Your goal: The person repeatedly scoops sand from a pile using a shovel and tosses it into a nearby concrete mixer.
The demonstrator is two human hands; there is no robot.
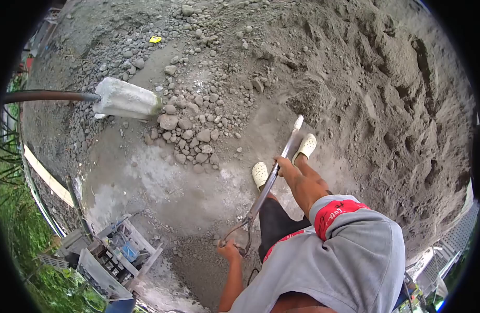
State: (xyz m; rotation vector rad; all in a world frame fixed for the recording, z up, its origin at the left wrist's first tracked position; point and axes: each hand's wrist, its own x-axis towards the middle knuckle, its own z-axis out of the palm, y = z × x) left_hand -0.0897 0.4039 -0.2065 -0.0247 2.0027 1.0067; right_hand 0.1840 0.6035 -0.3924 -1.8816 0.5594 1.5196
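Observation:
A long-handled shovel (267, 189) slants across the view in front of my legs. My left hand (229, 252) is closed round the D-shaped grip at its near end. Higher up the shaft, my right hand (286, 167) is wrapped round it. The far end, with a pale socket (299, 122), meets the grey sand pile (365, 99); the blade itself is hard to make out there and seems covered by dark sand. My feet, in cream clogs (260, 175), stand on either side of the shaft.
A heap of stones (198, 136) lies ahead to the left, beside a pale concrete block (126, 99) with a brown pipe (52, 96) reaching it. A dusty machine-like frame (120, 253) stands at lower left. A small yellow object (155, 39) lies on farther gravel.

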